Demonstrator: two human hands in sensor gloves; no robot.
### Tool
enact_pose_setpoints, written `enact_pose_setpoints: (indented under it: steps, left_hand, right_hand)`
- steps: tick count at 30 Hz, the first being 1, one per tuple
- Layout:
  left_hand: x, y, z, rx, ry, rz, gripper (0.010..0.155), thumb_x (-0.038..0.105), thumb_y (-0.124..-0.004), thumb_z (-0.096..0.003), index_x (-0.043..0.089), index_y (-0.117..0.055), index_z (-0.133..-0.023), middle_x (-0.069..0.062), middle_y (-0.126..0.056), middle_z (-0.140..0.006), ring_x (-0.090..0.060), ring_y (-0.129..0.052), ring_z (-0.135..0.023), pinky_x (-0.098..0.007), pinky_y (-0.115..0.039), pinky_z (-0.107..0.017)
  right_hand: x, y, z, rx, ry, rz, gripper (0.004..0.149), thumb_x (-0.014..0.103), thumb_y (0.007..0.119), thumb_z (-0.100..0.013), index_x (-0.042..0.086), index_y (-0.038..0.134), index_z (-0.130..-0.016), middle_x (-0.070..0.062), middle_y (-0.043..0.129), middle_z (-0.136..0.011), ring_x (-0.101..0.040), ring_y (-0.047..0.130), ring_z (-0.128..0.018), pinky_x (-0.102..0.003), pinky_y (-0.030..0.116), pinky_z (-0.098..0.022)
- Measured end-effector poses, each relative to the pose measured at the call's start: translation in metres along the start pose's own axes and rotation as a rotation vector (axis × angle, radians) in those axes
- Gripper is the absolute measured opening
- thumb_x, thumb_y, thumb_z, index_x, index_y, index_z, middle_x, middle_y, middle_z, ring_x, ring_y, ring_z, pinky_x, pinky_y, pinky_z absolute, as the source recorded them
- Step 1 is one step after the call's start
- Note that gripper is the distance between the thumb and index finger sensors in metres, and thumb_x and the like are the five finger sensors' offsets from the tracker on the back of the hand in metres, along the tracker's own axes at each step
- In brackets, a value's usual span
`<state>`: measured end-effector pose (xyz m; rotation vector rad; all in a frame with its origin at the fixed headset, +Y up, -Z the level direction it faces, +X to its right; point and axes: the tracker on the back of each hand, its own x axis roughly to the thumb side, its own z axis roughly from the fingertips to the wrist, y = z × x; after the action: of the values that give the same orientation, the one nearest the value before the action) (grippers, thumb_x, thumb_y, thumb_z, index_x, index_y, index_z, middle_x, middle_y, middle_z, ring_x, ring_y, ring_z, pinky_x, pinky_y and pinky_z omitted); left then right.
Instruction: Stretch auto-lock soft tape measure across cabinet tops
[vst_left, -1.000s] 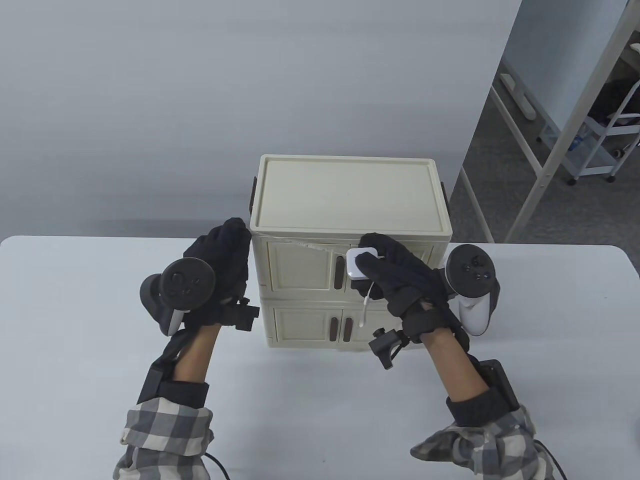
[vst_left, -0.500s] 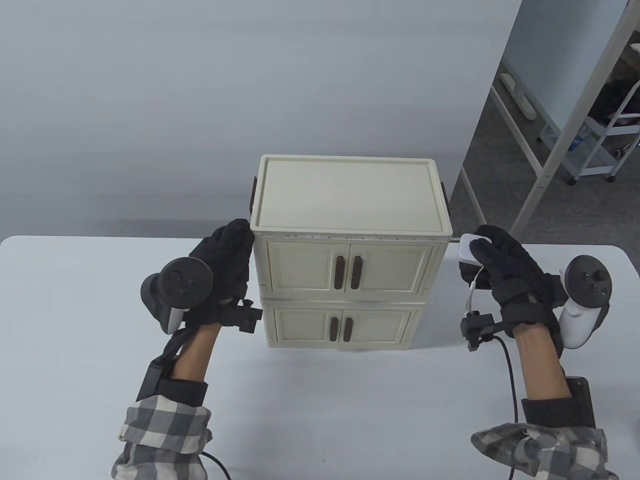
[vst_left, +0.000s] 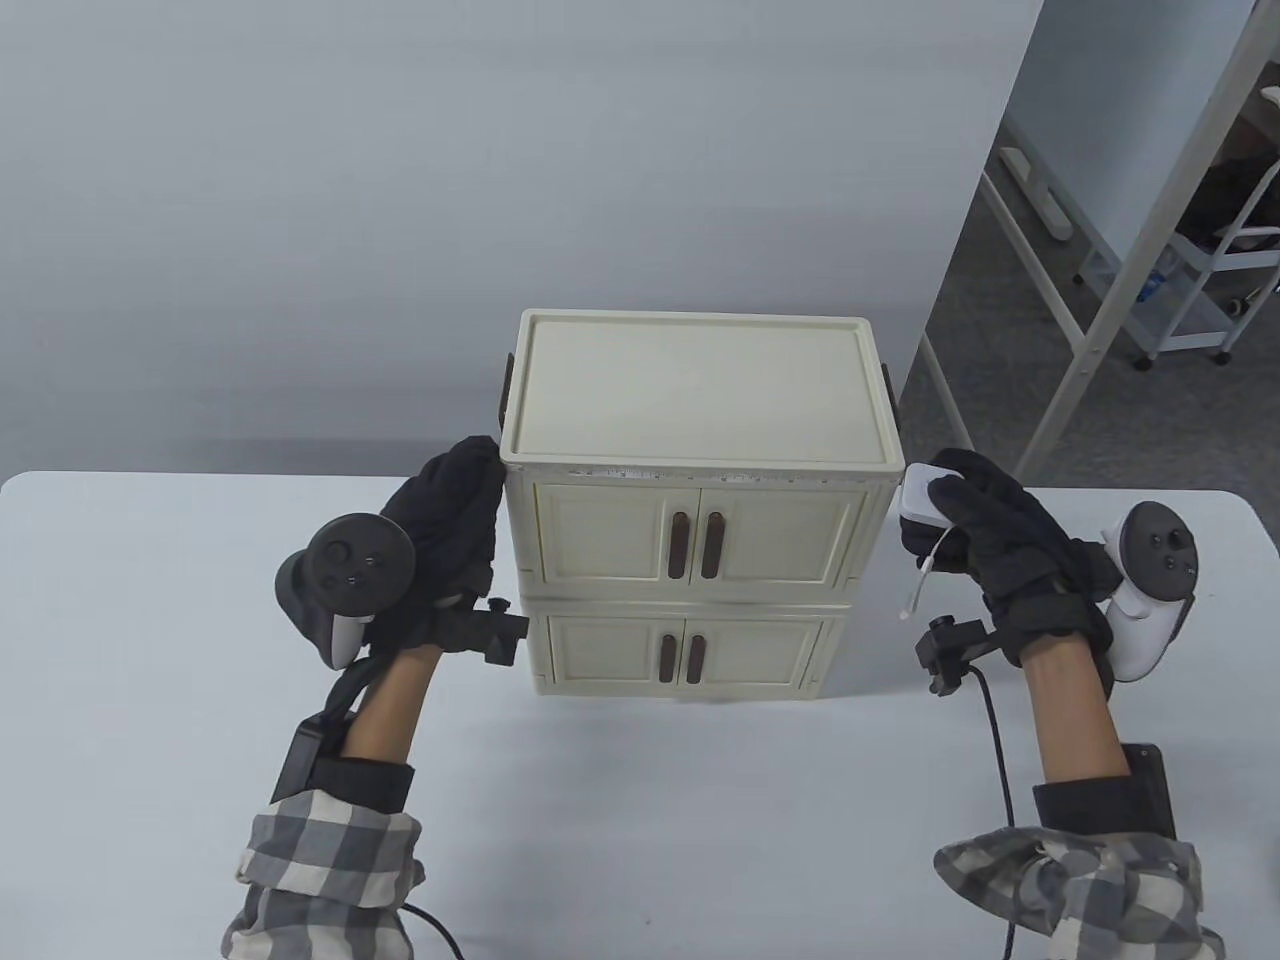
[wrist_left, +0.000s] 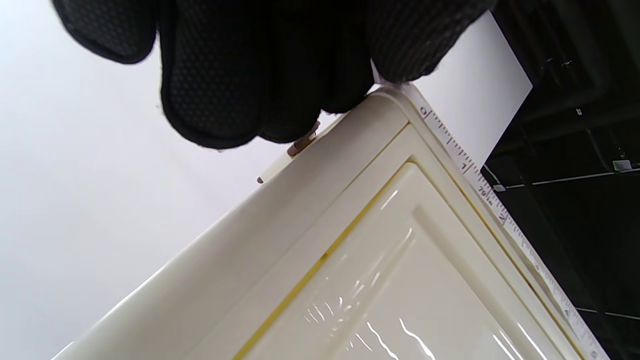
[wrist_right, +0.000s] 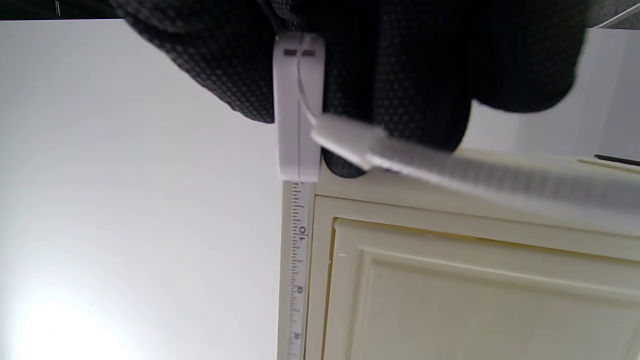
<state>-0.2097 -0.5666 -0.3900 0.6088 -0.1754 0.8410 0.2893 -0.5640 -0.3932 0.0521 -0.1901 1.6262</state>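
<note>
A cream two-tier cabinet (vst_left: 690, 400) stands on the white table (vst_left: 150, 640). A soft white tape (vst_left: 700, 470) runs along the top front edge of the cabinet, from corner to corner. My left hand (vst_left: 455, 510) pinches the tape's end (wrist_left: 425, 112) against the cabinet's top left front corner (wrist_left: 395, 100). My right hand (vst_left: 985, 520) grips the white square tape case (vst_left: 922, 495) at the top right front corner. A white cord (vst_left: 925, 575) hangs from the case. In the right wrist view the tape (wrist_right: 297, 260) leaves the case (wrist_right: 298, 105) along the cabinet edge.
The cabinet has dark door handles (vst_left: 697, 545) on both tiers and dark side handles (vst_left: 507, 390). Grey floor and white metal frames (vst_left: 1130, 300) lie beyond the table's right back corner. A black cable (vst_left: 1000, 740) trails from my right wrist.
My right hand pulled the case from the middle of the cabinet front out past the right corner, then eased back a little to it. The tape now spans the edge. Left hand stayed.
</note>
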Motion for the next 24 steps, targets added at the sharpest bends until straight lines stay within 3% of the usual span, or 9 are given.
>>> enact_pose_setpoints:
  steps: [12, 20, 24]
  left_hand:
    - [0.002, 0.002, -0.002, -0.017, -0.014, -0.036, 0.043, 0.044, -0.075, -0.056, 0.024, -0.08, -0.093, -0.008, -0.094, -0.086, -0.029, -0.101, -0.064, -0.066, -0.068, -0.061]
    - [0.007, 0.007, 0.003, -0.03, -0.036, -0.043, 0.043, 0.044, -0.075, -0.0556, 0.023, -0.081, -0.092, -0.009, -0.095, -0.084, -0.029, -0.102, -0.062, -0.065, -0.069, -0.06]
    - [0.008, 0.003, 0.02, -0.06, -0.046, -0.04, 0.042, 0.043, -0.076, -0.0555, 0.021, -0.082, -0.091, -0.01, -0.095, -0.082, -0.029, -0.103, -0.06, -0.065, -0.07, -0.059]
  right_hand:
    - [0.004, 0.007, 0.0, -0.068, -0.03, -0.004, 0.053, 0.029, 0.085, -0.057, -0.007, 0.074, -0.094, -0.016, 0.103, -0.06, -0.038, 0.099, -0.041, -0.048, 0.086, -0.035]
    - [0.006, 0.016, 0.012, -0.024, -0.063, 0.034, 0.053, 0.029, 0.085, -0.057, -0.007, 0.074, -0.094, -0.016, 0.103, -0.06, -0.038, 0.099, -0.041, -0.048, 0.086, -0.035]
    - [-0.001, 0.028, 0.026, 0.041, -0.079, 0.067, 0.053, 0.03, 0.085, -0.056, -0.007, 0.075, -0.092, -0.014, 0.103, -0.058, -0.038, 0.099, -0.04, -0.048, 0.086, -0.034]
